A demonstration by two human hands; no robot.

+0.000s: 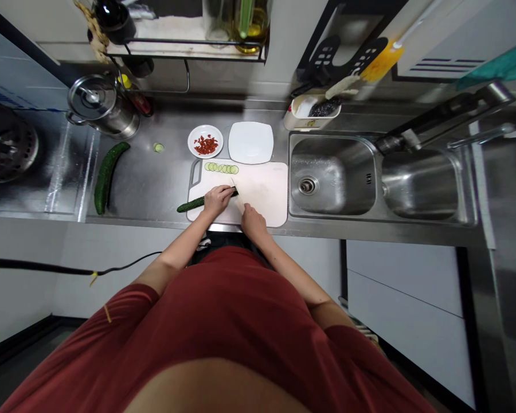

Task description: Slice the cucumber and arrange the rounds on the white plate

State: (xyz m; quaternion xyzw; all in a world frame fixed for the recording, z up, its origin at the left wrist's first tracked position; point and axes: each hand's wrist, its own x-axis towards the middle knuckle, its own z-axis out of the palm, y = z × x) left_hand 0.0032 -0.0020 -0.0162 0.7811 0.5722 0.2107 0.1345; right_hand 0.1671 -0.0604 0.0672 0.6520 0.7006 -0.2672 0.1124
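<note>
A dark green cucumber (191,205) lies slantwise across the white cutting board (269,198), its left end reaching past the board's edge. My left hand (217,201) is closed around it near its right end. In my right hand (253,222) is the handle of a knife (238,196), the fingers wrapped round it. The pale blade stands at the cucumber's right end, close to my left fingertips. Along the board's upper left part, several thin cucumber slices (221,168) overlap in a row.
Behind the board stand a white plate (250,142) and a small dish (191,141) of red pieces. Another cucumber (107,175) and a cut cucumber end (158,147) lie left. A lidded pot (124,121) is at the back left. The double sink (333,172) adjoins the board's right side.
</note>
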